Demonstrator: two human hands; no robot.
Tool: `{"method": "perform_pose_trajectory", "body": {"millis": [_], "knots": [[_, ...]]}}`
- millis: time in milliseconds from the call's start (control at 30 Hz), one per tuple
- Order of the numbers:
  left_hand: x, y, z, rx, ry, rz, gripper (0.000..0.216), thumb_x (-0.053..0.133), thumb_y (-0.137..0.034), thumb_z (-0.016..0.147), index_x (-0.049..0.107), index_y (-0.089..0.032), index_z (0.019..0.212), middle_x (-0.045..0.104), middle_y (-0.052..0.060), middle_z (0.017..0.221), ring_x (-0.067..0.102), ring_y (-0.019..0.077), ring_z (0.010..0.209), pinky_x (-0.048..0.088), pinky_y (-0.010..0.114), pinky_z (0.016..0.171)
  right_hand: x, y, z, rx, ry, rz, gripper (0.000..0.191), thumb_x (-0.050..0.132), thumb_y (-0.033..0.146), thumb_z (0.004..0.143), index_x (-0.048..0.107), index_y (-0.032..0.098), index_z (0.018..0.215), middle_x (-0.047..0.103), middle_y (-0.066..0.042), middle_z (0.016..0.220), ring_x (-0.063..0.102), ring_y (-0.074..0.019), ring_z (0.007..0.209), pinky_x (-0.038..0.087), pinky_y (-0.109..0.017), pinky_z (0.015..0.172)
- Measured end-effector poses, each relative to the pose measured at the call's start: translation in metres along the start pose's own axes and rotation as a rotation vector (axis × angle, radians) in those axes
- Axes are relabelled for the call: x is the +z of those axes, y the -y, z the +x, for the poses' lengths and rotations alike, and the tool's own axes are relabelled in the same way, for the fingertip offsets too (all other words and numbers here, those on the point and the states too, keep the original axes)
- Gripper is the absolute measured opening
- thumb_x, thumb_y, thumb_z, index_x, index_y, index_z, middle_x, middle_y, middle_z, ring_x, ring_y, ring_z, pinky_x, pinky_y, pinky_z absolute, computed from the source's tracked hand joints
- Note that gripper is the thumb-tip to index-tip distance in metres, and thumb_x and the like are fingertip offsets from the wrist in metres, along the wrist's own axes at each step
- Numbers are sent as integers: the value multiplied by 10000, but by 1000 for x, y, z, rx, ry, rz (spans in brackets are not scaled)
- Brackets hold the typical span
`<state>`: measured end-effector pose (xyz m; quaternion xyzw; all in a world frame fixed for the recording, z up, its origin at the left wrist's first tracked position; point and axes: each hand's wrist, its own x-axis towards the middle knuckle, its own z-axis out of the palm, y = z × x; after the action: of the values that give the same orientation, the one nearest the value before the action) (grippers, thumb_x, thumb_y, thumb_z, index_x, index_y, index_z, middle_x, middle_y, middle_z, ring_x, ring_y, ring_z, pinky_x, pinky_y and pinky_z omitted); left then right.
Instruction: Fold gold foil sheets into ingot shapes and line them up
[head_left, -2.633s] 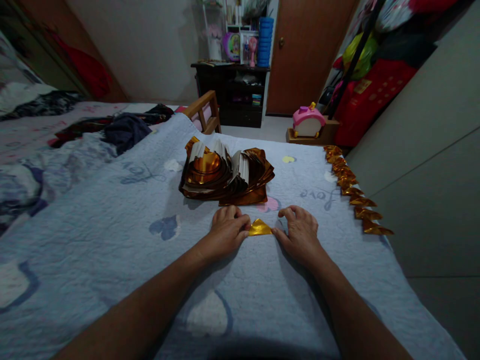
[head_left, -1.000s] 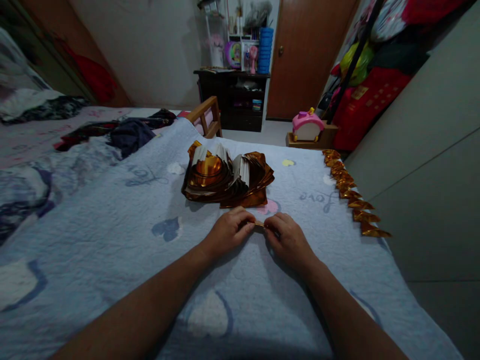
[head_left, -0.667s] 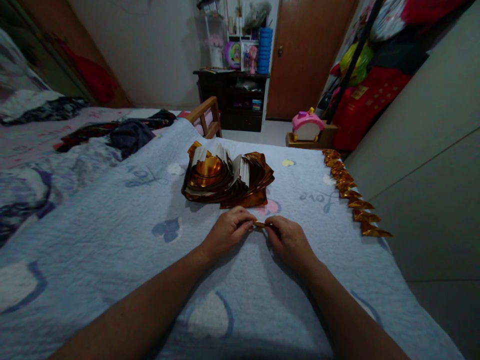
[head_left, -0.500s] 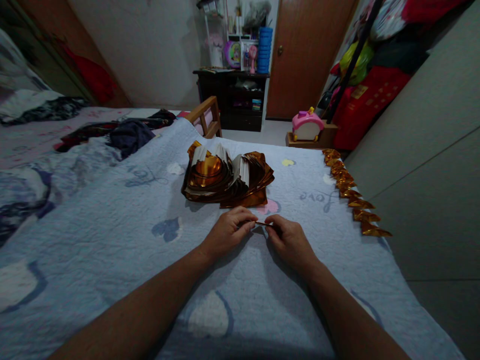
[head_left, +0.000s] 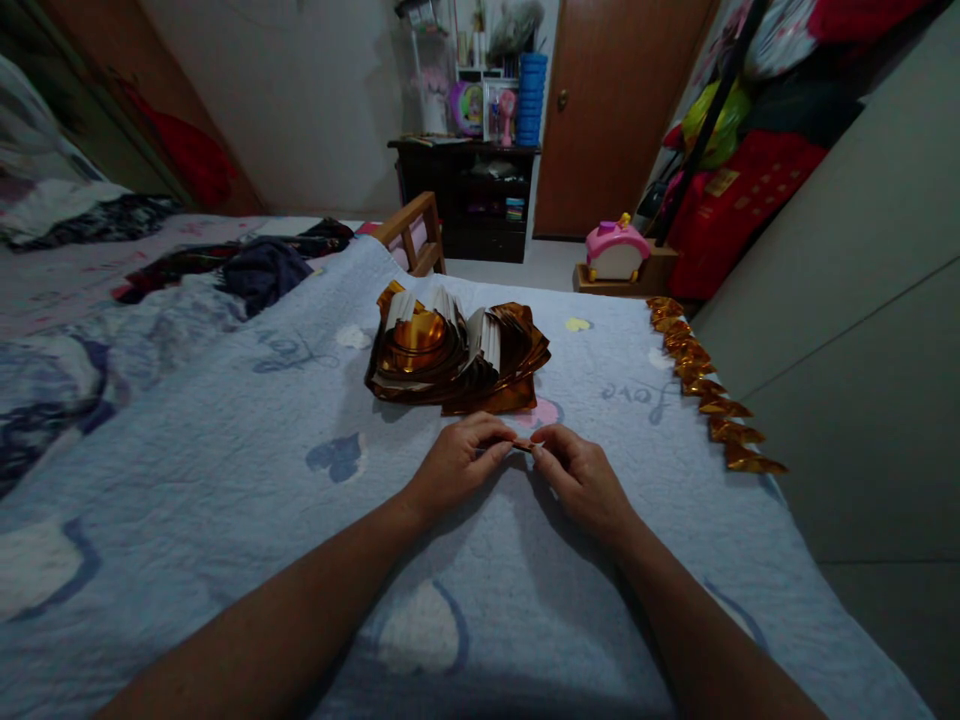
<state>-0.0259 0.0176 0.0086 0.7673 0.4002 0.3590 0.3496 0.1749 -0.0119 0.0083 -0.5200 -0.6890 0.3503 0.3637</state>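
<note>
My left hand (head_left: 466,460) and my right hand (head_left: 574,470) are closed in a pinch on a thin folded strip of gold foil paper (head_left: 523,446), one at each end. Only its narrow middle shows between my fingertips. Just beyond my hands lies a thick curled stack of gold foil paper (head_left: 420,345) with white backing, one flat sheet (head_left: 495,400) sticking out at its front. Along the right edge of the bed runs a row of folded gold paper pieces (head_left: 726,407), several of them overlapping.
A blue patterned bedspread (head_left: 225,480) lies under everything. Crumpled dark clothes (head_left: 262,272) are at the left. Past the bed stand a wooden rail (head_left: 409,225), a dark cabinet (head_left: 461,190) and a pink toy (head_left: 616,250). A pale panel (head_left: 862,350) rises on the right.
My right hand's fingertips have shifted slightly left along the paper, closer to my left hand. The left hand keeps its pinch; the stack and the row are unchanged.
</note>
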Motion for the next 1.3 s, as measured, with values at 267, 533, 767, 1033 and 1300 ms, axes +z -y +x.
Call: {"method": "perform_pose_trajectory", "body": {"millis": [267, 533, 767, 1033, 1300], "knots": [[4, 2, 0, -41, -9, -60, 155, 661, -120, 848, 741, -191, 960, 699, 43, 972, 662, 178, 940, 522, 315, 872, 3, -5, 0, -56, 11, -123, 169, 483, 286, 980, 625, 198, 1005, 710, -32, 811, 650, -175, 715, 443, -279, 678], [3, 0, -1, -70, -51, -34, 127, 648, -144, 840, 722, -180, 937, 685, 45, 943, 658, 176, 905, 530, 316, 837, 4, -7, 0, -117, -8, -252, 140, 466, 186, 945, 602, 211, 967, 710, -41, 841, 654, -182, 722, 442, -282, 684], [4, -1, 0, -175, -59, 55, 152, 579, -219, 905, 720, -166, 923, 711, 44, 870, 655, 172, 774, 520, 297, 721, 4, -9, -1, -117, -30, -296, 126, 476, 159, 902, 589, 209, 925, 677, -25, 770, 610, -171, 642, 420, -274, 642], [1, -9, -2, -156, -4, 86, 259, 566, -370, 956, 732, -174, 928, 715, 14, 770, 623, 146, 665, 450, 254, 619, 4, -11, 0, -73, -99, -284, 104, 487, 167, 865, 576, 219, 873, 657, -13, 706, 591, -167, 598, 399, -270, 615], [6, -2, -2, -68, -58, 168, 153, 587, -181, 883, 738, -175, 910, 758, 37, 859, 693, 182, 787, 501, 274, 727, 4, -11, 0, -67, -105, -269, 90, 483, 190, 869, 568, 218, 853, 638, -12, 680, 560, -164, 576, 376, -269, 597]]}}
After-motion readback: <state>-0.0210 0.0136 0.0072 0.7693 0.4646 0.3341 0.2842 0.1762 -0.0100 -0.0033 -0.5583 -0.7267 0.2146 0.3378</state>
